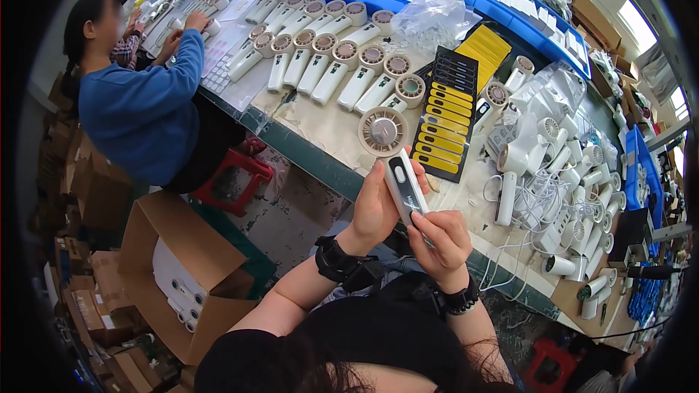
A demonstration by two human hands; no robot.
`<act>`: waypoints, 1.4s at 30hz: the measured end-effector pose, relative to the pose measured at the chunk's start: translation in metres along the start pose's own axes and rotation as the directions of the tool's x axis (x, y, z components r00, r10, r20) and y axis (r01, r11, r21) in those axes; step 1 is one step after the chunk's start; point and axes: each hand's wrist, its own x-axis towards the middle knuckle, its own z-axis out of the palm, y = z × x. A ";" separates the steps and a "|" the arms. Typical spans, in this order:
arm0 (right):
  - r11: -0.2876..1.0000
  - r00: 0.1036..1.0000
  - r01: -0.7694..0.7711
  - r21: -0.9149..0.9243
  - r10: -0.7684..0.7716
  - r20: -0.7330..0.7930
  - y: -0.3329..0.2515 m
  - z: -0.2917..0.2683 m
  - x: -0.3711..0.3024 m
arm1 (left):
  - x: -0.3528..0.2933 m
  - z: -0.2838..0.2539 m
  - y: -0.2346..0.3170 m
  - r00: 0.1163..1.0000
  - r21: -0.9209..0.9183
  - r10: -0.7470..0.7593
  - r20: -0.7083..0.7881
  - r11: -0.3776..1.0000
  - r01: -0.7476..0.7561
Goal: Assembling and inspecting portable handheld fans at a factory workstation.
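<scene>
The left hand [373,207] is half closed around the handle of a white handheld fan [399,175], thumb on one side and fingers coming round the other, a grip that seems meant to keep the front steady and facing up. The right hand [442,240] is nearly closed, thumb and forefinger bunched at the handle's lower end over a dark strip; whether they pinch its edge or only press on it I cannot tell. The fan's round head points away from the person, probably so that the handle lies within easy reach of the fingertips. Just beyond the hands, slightly right, a black card with yellow strips [442,138] lies on the table [320,131], likely kept there for a short reach. Beyond and left of the hands, more fans [330,81] lie in slanting rows, heads all one way, which would make them easy to pick up and count. Right of the hands, other fans and white cables [539,204] lie in a loose heap. Farthest off, blue trays [535,20] hold white parts, and a co-worker [142,113] works at the far left.
</scene>
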 end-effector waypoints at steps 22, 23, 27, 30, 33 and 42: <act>0.999 0.999 -0.029 -0.018 0.029 0.014 -0.002 -0.004 0.003 | -0.001 -0.004 0.000 1.000 0.081 0.008 -0.009 0.997 -0.007; 0.999 0.999 -0.030 -0.019 0.030 0.013 -0.002 -0.004 0.002 | -0.001 -0.004 -0.001 1.000 0.081 0.006 -0.009 0.997 -0.006; 0.999 0.999 -0.033 -0.024 0.033 0.008 -0.001 -0.003 0.002 | -0.002 -0.004 -0.002 1.000 0.099 0.016 0.012 0.995 -0.017; 1.000 1.000 -0.019 -0.019 0.019 0.007 -0.001 -0.004 0.002 | -0.001 -0.004 -0.001 1.000 0.090 0.012 0.012 0.996 -0.013; 1.000 1.000 -0.017 -0.023 0.017 0.000 -0.001 -0.005 0.003 | -0.002 -0.004 -0.002 1.000 0.090 0.007 0.005 0.996 -0.008; 0.999 1.000 0.007 -0.032 -0.007 -0.019 -0.003 -0.009 0.000 | -0.002 -0.009 -0.004 1.000 0.078 -0.010 -0.027 0.997 0.012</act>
